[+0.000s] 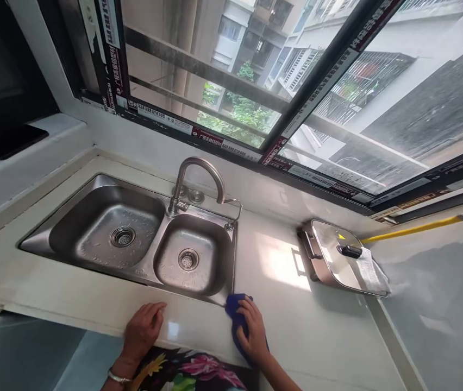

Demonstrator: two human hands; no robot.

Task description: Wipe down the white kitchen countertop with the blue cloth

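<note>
My right hand presses on a blue cloth at the front right corner of the sink, its fingers bent over the fabric. The cloth is bunched, and part of it hangs down below the palm toward the counter's front edge. On the countertop in front of the sink rests my left hand, fingers curled together with nothing seen in them. A bracelet circles that wrist. The steel double sink lies just beyond both hands; scattered water drops show in its basins.
A curved faucet rises behind the basins, with a thin small spout to its right. An electric pan with a glass lid stands at the right, a white cloth on it. A dark phone-like slab lies on the left ledge.
</note>
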